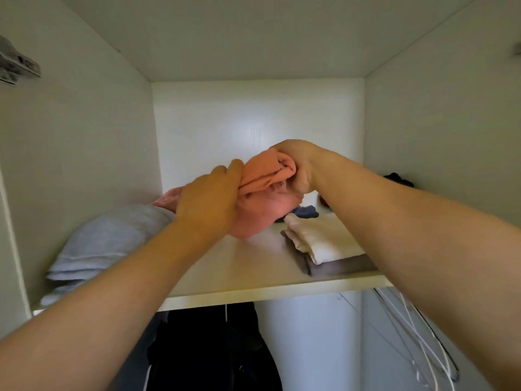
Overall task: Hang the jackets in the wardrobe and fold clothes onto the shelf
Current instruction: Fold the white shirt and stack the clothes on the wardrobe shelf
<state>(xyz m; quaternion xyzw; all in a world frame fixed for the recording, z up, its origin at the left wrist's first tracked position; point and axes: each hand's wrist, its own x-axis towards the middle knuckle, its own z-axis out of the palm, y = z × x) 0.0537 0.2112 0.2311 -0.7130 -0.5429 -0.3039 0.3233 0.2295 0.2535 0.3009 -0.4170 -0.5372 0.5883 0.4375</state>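
Both my arms reach into the upper wardrobe compartment above the white shelf (253,289). A bunched salmon-pink garment (262,204) is held over the middle of the shelf, its lower part touching the board. My left hand (208,198) grips its left side, thumb on top of the fabric. My right hand (296,167) holds its upper right end, fingers curled round the cloth. Below the shelf a dark jacket (214,351) hangs on the rail.
A folded pale blue-grey pile (110,244) lies at the shelf's left, with a pink item (169,198) behind it. A cream cloth (324,238) on a grey one (338,266) sits right, a navy piece (306,213) behind. White hangers (417,334) hang lower right.
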